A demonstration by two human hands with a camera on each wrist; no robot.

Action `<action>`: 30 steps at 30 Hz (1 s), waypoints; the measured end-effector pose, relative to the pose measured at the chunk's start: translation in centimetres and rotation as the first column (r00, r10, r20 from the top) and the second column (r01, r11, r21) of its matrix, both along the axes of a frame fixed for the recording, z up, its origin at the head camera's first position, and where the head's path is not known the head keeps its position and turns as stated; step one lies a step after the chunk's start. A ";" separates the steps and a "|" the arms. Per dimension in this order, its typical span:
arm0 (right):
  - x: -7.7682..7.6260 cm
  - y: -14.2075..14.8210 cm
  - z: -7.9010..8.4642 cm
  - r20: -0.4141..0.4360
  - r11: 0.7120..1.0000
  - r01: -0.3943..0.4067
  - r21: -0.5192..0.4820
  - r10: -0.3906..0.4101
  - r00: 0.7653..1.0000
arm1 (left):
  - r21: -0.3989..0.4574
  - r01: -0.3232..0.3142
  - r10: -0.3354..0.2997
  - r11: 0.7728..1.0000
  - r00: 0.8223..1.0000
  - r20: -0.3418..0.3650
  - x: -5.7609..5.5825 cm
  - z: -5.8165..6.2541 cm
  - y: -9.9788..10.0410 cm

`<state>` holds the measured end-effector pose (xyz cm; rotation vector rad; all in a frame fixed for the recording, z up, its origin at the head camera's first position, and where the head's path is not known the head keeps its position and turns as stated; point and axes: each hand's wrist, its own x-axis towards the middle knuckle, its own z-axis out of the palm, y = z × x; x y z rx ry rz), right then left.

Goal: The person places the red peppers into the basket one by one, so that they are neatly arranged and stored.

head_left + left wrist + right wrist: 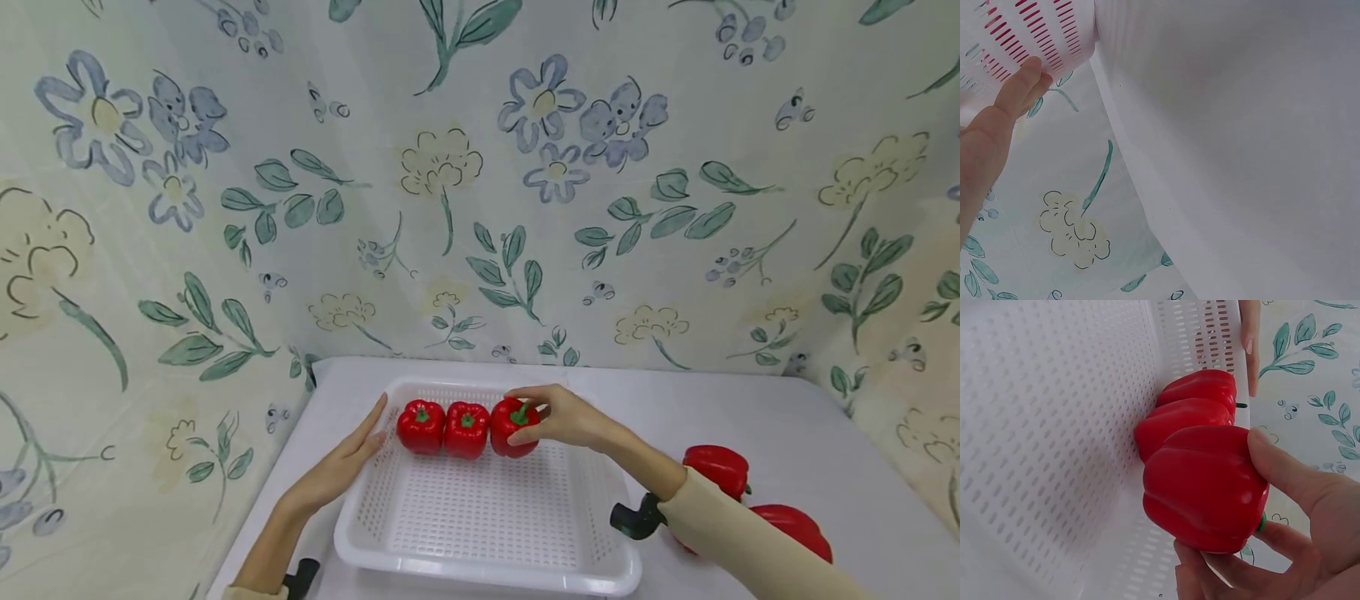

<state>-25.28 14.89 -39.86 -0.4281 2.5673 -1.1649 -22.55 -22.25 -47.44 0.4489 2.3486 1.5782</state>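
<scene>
Three red bell peppers stand in a row along the far side of a white perforated basket [480, 568]. My right hand [558, 417] grips the rightmost bell pepper [504, 429] around its sides, thumb on the near side; its green stem shows in the head view. Beside it are the middle bell pepper [466, 432] and the left bell pepper [421, 428]. My left hand [341, 467] rests against the basket's left side with its fingers straight, and in the left wrist view those fingers [1019, 87] lie along the slotted outer wall.
On the white table [615, 387], right of the basket, lie more red bell peppers, one farther back [716, 468] and one nearer [795, 529], partly behind my right sleeve. A floral cloth [480, 208] hangs behind the table and along its sides.
</scene>
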 end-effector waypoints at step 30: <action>1.4 -1.8 -4.2 0.028 0.965 0.255 -0.059 -0.253 0.967 | -0.003 0.005 -0.005 1.000 1.000 0.004 0.0 -0.3 -0.1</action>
